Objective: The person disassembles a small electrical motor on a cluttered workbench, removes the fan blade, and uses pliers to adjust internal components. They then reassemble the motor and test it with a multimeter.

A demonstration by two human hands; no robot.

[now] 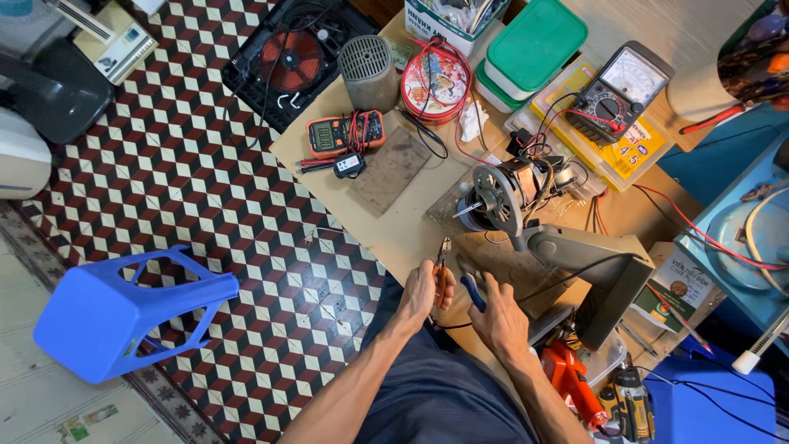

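Small orange-handled pliers (442,275) sit in the left hand (421,294), which grips them tight, at the near edge of the wooden tabletop (394,234). The right hand (498,319) just beside it closes on a blue-handled tool (472,289). A bare grey electric motor (505,196) stands just beyond, easy to reach.

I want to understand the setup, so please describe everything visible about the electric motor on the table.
The electric motor lies on its side on the wooden table, bare of any housing. A round grey metal end plate with spokes faces the camera, and a short shaft sticks out from it. Copper-coloured windings and red and black wires show behind. It rests beside a grey angular casing. Neither hand touches it.
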